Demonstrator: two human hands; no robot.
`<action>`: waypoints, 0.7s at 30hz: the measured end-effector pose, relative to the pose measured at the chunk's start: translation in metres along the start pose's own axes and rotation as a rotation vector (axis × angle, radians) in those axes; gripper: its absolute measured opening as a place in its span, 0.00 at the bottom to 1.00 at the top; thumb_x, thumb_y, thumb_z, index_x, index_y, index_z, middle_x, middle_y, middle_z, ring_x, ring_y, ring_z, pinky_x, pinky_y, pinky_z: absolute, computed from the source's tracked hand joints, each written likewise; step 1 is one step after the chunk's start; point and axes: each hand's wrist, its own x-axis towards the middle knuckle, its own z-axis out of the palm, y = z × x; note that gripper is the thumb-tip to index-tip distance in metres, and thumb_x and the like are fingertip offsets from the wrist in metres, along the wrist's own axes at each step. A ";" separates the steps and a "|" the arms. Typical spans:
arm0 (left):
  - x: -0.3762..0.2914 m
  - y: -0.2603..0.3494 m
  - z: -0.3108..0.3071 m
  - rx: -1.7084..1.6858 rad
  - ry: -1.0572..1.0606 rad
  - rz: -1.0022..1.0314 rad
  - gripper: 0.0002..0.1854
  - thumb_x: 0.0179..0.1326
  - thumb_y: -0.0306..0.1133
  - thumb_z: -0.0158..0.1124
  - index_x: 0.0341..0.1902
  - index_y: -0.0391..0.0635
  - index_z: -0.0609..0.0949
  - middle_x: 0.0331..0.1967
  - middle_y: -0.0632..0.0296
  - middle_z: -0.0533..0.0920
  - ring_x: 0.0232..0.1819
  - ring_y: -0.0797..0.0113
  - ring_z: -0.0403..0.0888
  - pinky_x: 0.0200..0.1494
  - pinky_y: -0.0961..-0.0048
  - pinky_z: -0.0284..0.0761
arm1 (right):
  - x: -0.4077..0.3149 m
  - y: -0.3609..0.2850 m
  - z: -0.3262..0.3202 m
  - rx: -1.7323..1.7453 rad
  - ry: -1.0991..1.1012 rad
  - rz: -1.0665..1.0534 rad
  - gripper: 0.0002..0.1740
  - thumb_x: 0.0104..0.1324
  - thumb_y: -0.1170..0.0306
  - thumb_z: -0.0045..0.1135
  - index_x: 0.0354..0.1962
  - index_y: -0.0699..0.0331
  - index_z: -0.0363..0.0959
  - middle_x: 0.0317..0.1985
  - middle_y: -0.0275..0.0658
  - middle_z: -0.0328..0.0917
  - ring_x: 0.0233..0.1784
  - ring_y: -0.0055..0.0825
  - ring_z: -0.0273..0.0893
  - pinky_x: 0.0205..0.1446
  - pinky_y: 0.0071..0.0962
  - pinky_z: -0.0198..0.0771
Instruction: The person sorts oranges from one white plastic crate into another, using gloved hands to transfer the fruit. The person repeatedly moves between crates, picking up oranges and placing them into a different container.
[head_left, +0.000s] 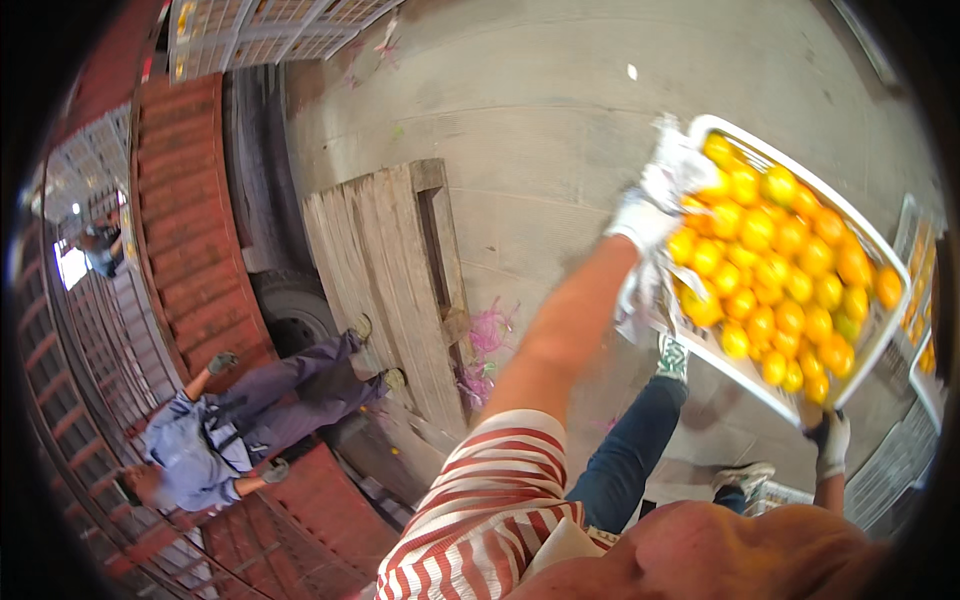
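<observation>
A white plastic crate (806, 178) full of orange citrus fruit (772, 262) is held up at the right, tilted in the picture. My left hand (649, 217), in a white glove, grips its left side, with crumpled white plastic or cloth (667, 169) around the fingers and hanging below. At the crate's near right corner is my right hand (829, 442), in a white and dark glove, closed on the rim; its fingertips are partly hidden.
A wooden pallet (367, 262) lies left of centre beside a red truck (187, 225). A co-worker (247, 442) in blue stands there; another person (101, 247) is farther off. Pink netting (491, 330) lies on the floor. Other crates (911, 277) stand at the right and stacked crates (262, 34) at top left.
</observation>
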 end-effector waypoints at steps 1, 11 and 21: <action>0.006 -0.039 -0.034 -0.058 0.262 0.101 0.27 0.55 0.51 0.64 0.50 0.42 0.78 0.46 0.45 0.81 0.47 0.48 0.80 0.49 0.59 0.77 | 0.006 -0.059 0.038 -0.012 -0.047 -0.048 0.10 0.61 0.67 0.56 0.39 0.61 0.75 0.29 0.33 0.75 0.29 0.23 0.73 0.32 0.22 0.71; -0.109 -0.314 -0.289 1.023 0.473 -0.856 0.32 0.64 0.40 0.48 0.72 0.48 0.57 0.70 0.53 0.54 0.71 0.43 0.50 0.71 0.40 0.39 | 0.002 -0.495 0.593 -0.449 -0.696 -0.765 0.19 0.73 0.61 0.40 0.52 0.67 0.65 0.37 0.38 0.75 0.39 0.21 0.74 0.46 0.22 0.75; -0.275 -0.140 -0.023 -1.124 0.271 -0.982 0.23 0.64 0.40 0.62 0.61 0.45 0.76 0.46 0.65 0.81 0.42 0.78 0.77 0.43 0.77 0.73 | -0.025 -0.185 0.552 0.057 -0.885 0.050 0.28 0.69 0.69 0.52 0.65 0.66 0.60 0.52 0.38 0.74 0.52 0.26 0.73 0.53 0.25 0.72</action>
